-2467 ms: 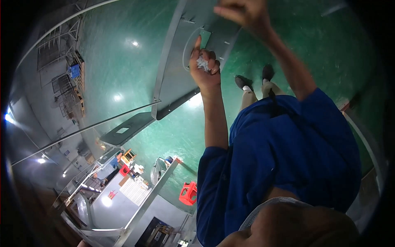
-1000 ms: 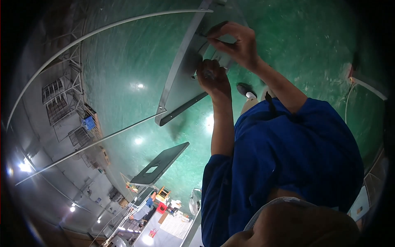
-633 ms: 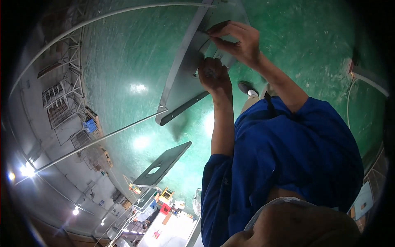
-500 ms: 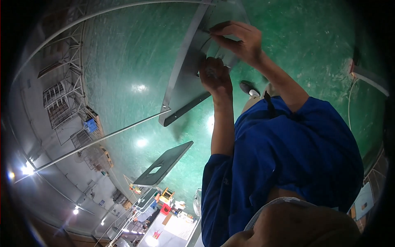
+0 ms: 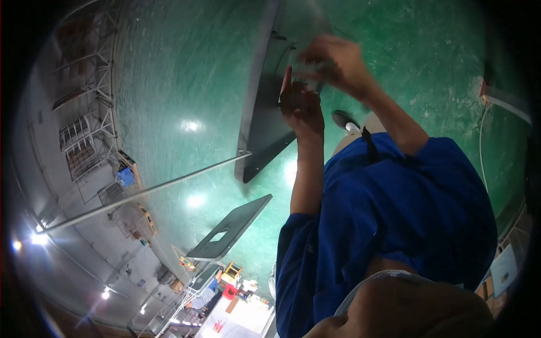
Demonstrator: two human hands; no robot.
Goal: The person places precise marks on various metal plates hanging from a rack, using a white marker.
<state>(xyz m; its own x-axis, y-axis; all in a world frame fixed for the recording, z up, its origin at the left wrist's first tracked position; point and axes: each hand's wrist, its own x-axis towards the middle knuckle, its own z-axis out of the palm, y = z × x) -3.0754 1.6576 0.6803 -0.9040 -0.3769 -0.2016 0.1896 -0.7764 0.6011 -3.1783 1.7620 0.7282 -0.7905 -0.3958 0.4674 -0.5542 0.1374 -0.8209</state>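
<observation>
A large dark grey metal panel (image 5: 260, 127) with folded edges hangs at a slant in front of me. The end of a thin rod (image 5: 169, 179) meets its lower left corner. My left hand (image 5: 303, 110) is at the panel's near side, index finger pointing up and the other fingers curled. Something small and pale shows in it, too unclear to name. Just right of and above it, my right hand (image 5: 341, 65) is smeared by motion, so its fingers cannot be read. A thin curved line, perhaps a wire, shows on the panel beside the hands.
A second grey panel (image 5: 243, 218) with a cutout hangs lower left. Beyond it stand a white-topped table (image 5: 239, 318) with a red bin (image 5: 230, 291), a yellow frame (image 5: 231, 272) and another person (image 5: 205, 297). The floor (image 5: 169, 101) is green; racks line the left wall.
The hanging panel has swung and turned, its lower corner shifting right and down. My right hand has moved down towards the left hand. My left index finger has straightened; the second panel has shifted slightly right.
</observation>
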